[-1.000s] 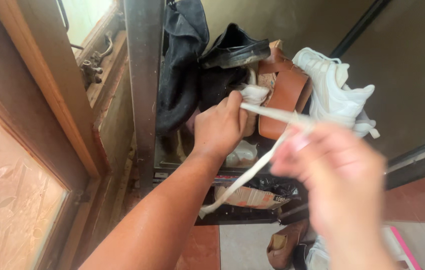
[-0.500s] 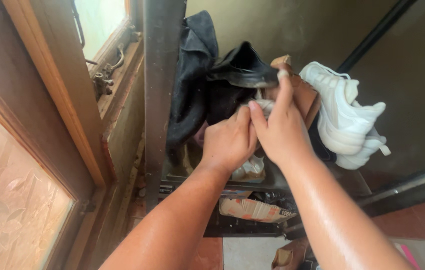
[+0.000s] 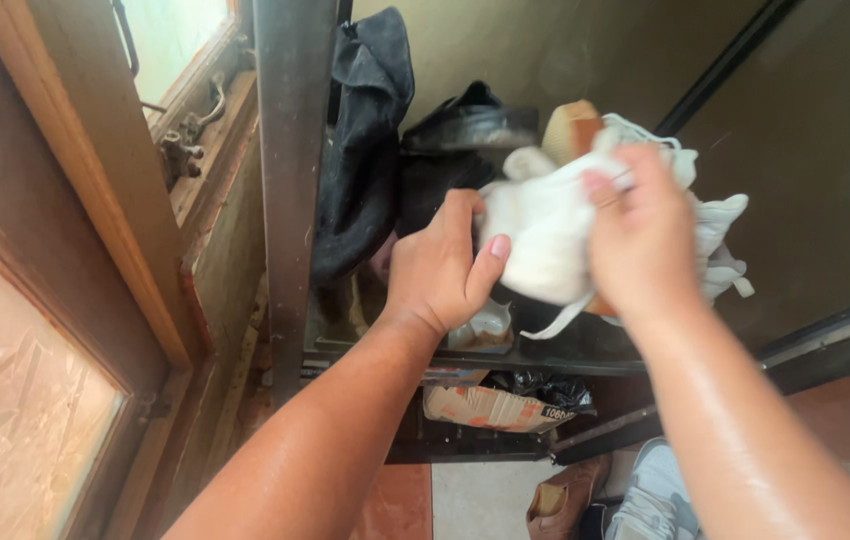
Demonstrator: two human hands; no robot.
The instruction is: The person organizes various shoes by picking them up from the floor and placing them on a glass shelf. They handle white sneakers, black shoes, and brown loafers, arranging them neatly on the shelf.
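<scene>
At a crowded metal shoe rack (image 3: 545, 358), my left hand (image 3: 440, 270) and right hand (image 3: 640, 235) close their fingers on a soft white cloth bundle (image 3: 545, 240), held above the shelf, beside black leather shoes (image 3: 465, 125).

There is one view only, from the camera on the person's head. It looks steeply down and forward along both forearms, close to the left hand (image 3: 440, 270) and right hand (image 3: 640, 235), into a dark shoe rack (image 3: 545, 355) beside a wooden door frame (image 3: 95, 200).
</scene>
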